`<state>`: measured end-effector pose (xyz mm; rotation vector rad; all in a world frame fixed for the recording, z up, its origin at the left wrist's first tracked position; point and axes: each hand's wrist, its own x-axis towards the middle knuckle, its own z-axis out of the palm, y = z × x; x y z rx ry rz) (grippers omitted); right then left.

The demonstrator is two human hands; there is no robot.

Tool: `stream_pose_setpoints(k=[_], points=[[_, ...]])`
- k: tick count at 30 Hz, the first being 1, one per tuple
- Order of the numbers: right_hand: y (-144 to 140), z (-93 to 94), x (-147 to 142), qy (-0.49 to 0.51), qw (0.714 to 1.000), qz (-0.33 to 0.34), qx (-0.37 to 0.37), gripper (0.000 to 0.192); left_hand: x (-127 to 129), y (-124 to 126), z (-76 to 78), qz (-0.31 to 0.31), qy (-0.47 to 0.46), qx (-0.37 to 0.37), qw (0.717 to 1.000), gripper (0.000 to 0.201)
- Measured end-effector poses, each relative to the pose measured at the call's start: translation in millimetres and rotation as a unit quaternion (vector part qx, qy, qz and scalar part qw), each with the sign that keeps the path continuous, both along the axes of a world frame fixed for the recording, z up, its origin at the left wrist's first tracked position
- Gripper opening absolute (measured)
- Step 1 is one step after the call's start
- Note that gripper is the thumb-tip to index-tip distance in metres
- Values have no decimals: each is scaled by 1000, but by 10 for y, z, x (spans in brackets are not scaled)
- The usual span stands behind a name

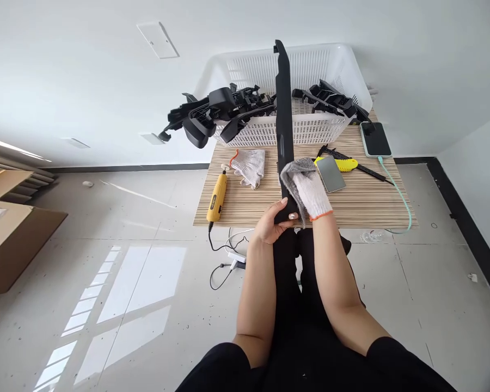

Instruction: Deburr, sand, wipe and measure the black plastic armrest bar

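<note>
We grip a long black plastic trim strip (pixel 283 125) at its near end. Its long axis runs straight away from us, far end rising over the white basket (pixel 347 71). Our bare left hand (pixel 271 220) is wrapped around the near end from the left, thumb over the top, fingers curled under. Our right hand (pixel 310 190), in a white knit glove, is closed on a grey cloth (pixel 296 171) and presses it against the strip just beyond the left hand, so the right hand is the farther one along the strip. The rest of the strip lies ahead of both hands.

On the tabletop (pixel 371 207): a yellow rotary tool (pixel 217 198) at left, a spare knit glove (pixel 250 166) beside it, a grey sanding block (pixel 330 174), a yellow utility knife (pixel 340 162) and a phone (pixel 375 140) on a charging cable at right. Black plastic parts (pixel 224 111) hang over the basket edge.
</note>
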<state>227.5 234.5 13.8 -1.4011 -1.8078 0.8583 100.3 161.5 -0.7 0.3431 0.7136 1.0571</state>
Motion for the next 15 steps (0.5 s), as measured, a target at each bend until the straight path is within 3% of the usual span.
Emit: stream_pose_setpoints(k=[3,6,9,13,15], points=[[-106,79,48,67,994,17,-88,38,-24,-7,-14,-8,55,10,998,24],[-208,225,46,10,991,-62,-117,64,-11,-5,-9,-21,180,44,982,24],[-263,353,-56,-125,982,-138,-42,73,45,15,-17,-52,304,108,945,22],[-429,388,-203,-273,955,-68,89,57,127,42,-60,5,437,192,879,10],[-578,369,-225,-310,945,-31,98,58,158,43,-68,64,395,184,898,18]])
